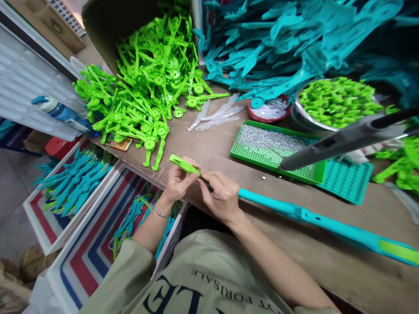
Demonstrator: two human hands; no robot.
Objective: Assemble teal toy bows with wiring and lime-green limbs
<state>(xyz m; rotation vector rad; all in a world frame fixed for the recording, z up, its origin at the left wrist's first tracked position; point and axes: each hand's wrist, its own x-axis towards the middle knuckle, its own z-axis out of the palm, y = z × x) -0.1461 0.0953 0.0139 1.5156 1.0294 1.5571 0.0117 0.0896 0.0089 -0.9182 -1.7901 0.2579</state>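
Both my hands are close together over the front edge of the table. A bright green plastic part (183, 164) is pinched between the thumb and fingers of my left hand (176, 183). Closed beside it, my right hand (222, 194) grips the end of a long teal plastic piece (278, 206), and its fingertips meet the green part. This teal piece stretches right along the table edge to a light green panel at its far end. My fingers hide the place where the two parts meet.
Behind my hands is a heap of green plastic parts (153, 83); teal pieces (271, 48) are piled at the back right. A green tray (278, 170) of small metal bits, a red basket (262, 120) and a metal bowl (299, 107) stand right. A grey tool (337, 141) juts over the tray.
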